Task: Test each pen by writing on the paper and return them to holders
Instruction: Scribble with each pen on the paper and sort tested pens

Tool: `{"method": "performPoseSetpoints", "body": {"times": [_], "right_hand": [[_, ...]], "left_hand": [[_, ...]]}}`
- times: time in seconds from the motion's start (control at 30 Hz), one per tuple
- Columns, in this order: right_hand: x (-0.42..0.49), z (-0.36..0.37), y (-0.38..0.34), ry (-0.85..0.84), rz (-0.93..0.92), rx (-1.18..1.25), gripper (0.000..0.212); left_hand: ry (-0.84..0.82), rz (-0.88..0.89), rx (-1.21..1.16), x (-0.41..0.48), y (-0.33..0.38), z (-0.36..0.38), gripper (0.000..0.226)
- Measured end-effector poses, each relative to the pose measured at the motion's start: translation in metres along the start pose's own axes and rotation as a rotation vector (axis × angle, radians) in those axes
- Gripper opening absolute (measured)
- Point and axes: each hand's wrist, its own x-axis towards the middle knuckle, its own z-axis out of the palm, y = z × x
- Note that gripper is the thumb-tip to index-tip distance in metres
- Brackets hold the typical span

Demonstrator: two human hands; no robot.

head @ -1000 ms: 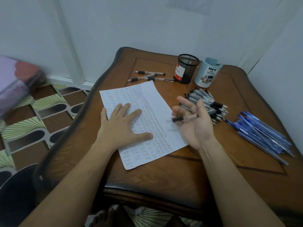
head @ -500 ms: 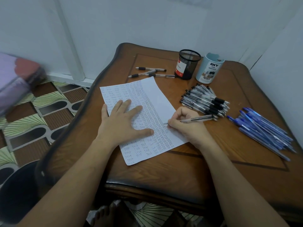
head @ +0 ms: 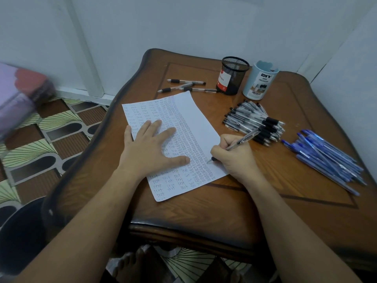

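Note:
A white sheet of paper (head: pixel 195 119), densely covered with rows of small handwriting, lies on the wooden table (head: pixel 204 209). My left hand (head: pixel 151 148) rests flat on it, fingers spread. My right hand (head: pixel 234 156) grips a clear pen with a black grip (head: pixel 242 139), its tip touching the paper near the right edge. A black mesh holder (head: pixel 232 75) and a light blue holder (head: pixel 260 80) stand at the back of the table.
A pile of black-grip pens (head: pixel 253 121) lies right of the paper, and a pile of blue pens (head: pixel 326 158) lies further right. Three pens (head: pixel 185 85) lie behind the paper by the mesh holder. Walls close in behind and right; patterned floor shows left.
My right hand turned over from palm-up with the pen loose in its fingers, closed into a writing grip and brought the pen tip down onto the paper. The left hand stayed put.

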Motion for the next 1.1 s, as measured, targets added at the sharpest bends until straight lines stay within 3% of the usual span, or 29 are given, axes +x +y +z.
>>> {"method": "performPoseSetpoints", "body": {"times": [0.97,1.1], "right_hand": [[0.0004,-0.0019,-0.0014,0.01,-0.007,0.056,0.047],[-0.0009,-0.0011,-0.0025,0.008,-0.004,0.053,0.04]], "left_hand": [[0.026,0.008,-0.011,0.0021,-0.0027,0.0049,0.106],[0.026,0.01,-0.013,0.0016,-0.0031,0.0044,0.105]]}}
